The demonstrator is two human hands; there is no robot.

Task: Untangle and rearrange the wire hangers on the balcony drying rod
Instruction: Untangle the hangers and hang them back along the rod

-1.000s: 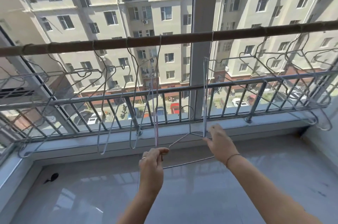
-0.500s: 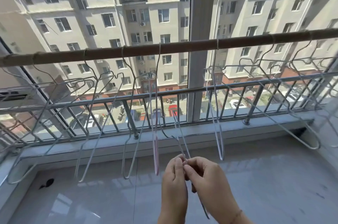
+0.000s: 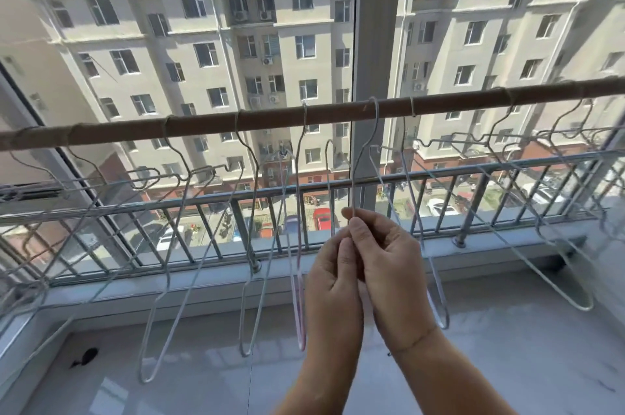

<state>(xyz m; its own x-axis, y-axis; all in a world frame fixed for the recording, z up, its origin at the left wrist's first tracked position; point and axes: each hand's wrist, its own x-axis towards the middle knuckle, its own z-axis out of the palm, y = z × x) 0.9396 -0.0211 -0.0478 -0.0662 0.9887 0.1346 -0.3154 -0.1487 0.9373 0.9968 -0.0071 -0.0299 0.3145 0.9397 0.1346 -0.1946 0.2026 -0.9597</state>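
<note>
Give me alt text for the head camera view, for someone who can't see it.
Both hands, left and right, pinch a thin wire hanger whose hook reaches the brown drying rod. More wire hangers hang along it, before a balcony railing.

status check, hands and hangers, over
Both hands, left and right, pinched on one hanger, its hook at the rod. Neighbouring hangers crowd both sides, pink one nearest the left hand.

One drying rod (image 3: 270, 118). Two hands: left hand (image 3: 333, 282), right hand (image 3: 389, 265). One railing (image 3: 203, 203). Wire hangers (image 3: 176, 262) overlap; exact count cannot be determined.
</note>
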